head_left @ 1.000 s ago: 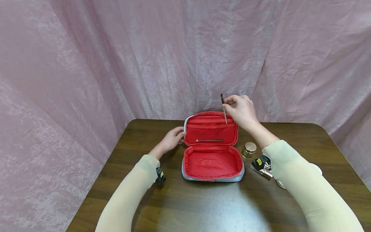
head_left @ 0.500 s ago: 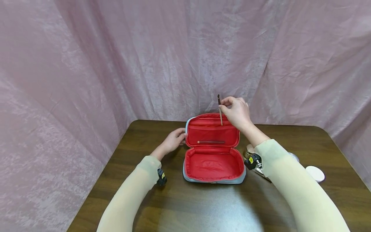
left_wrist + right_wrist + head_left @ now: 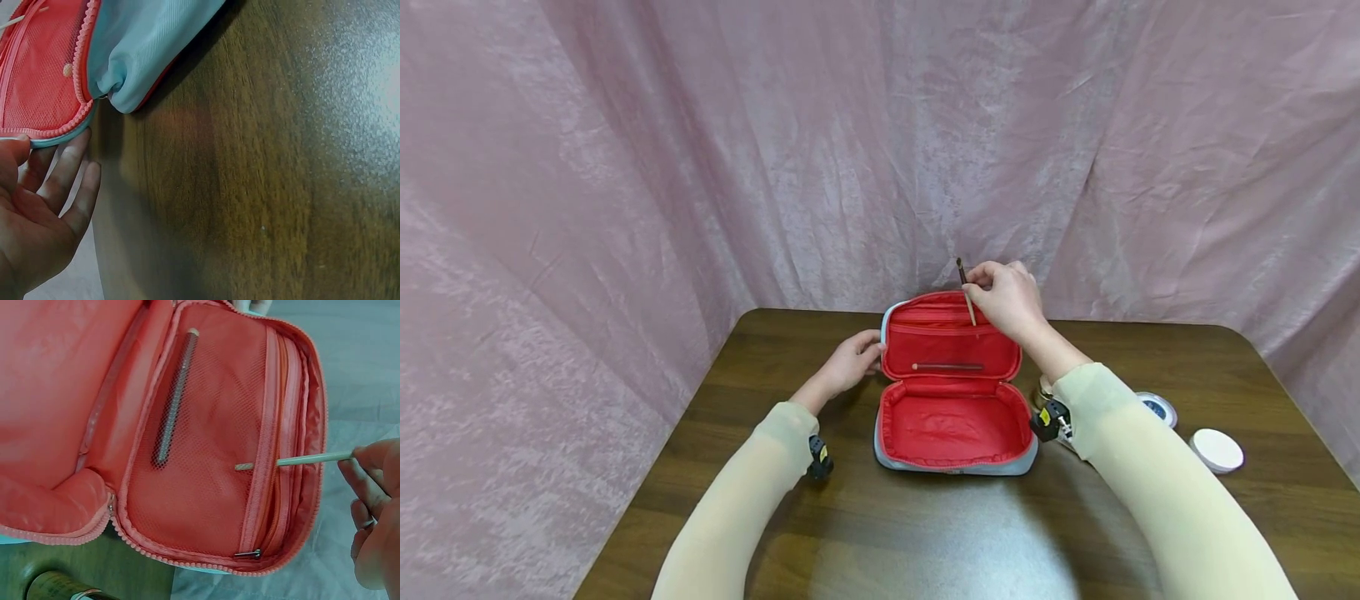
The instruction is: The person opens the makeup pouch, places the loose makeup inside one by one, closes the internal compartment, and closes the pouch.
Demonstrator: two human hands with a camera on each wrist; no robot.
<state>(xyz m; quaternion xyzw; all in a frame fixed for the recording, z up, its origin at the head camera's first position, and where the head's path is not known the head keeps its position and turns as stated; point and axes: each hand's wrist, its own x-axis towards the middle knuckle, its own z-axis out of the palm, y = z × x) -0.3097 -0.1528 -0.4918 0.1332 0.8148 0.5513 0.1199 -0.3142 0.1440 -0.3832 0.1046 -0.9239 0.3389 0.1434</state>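
A light-blue cosmetic bag with red lining lies unzipped, its lid raised at the back. My left hand holds the lid's left edge, thumb at the front rim and fingers behind. Between thumb and fingertips, my right hand pinches a slim makeup brush, dark end up. The pale handle slips behind the zipper band in the right wrist view, its tip showing through the mesh pocket. A second brown stick with a pale tip lies inside that pocket.
Right of the bag, a gold-lidded jar is partly hidden by my right wrist. Farther right on the wooden table are a round silver-rimmed compact and a white round case. A pink curtain hangs behind.
My right hand has moved left and slightly down with the makeup brush, over the lid's zipper. The left hand keeps its hold on the lid edge.
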